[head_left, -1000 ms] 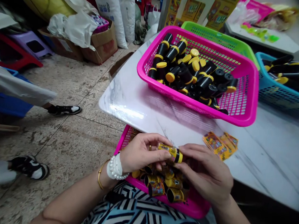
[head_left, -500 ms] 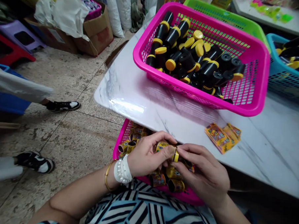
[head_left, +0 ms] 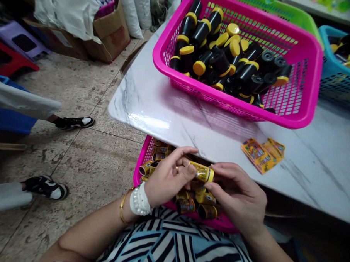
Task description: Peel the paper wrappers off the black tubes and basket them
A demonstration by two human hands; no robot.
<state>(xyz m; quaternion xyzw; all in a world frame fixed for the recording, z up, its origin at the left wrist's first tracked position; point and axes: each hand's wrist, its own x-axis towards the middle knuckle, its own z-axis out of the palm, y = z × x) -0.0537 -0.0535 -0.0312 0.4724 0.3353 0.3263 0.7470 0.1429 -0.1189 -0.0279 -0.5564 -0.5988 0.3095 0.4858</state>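
Observation:
Between my hands is a black cylinder in a yellow printed label and clear film (head_left: 201, 172), with a yellow cap at its right end. My left hand (head_left: 168, 177) pinches its left end with the thumb and fingers. My right hand (head_left: 236, 195) holds the capped end with its fingertips. Under my hands, a magenta mesh basket (head_left: 140, 175) on my lap holds several labelled cylinders. A second magenta basket (head_left: 223, 92) on the marble table (head_left: 163, 132) is full of bare black cylinders and yellow caps. Several printed yellow packets (head_left: 262, 155) lie on the table near my right hand.
A green basket (head_left: 284, 16) stands behind the magenta basket, and a blue basket (head_left: 336, 82) of black tubes sits at the right. To the left, a co-worker's legs and black-and-white sneakers (head_left: 73, 122) stand on the tiled floor, near stools and a cardboard box (head_left: 109, 33).
The cylinder has turned in my fingers, and its label and yellow cap show again after being mostly covered. The whole view has tilted, moving the table and baskets higher in the frame.

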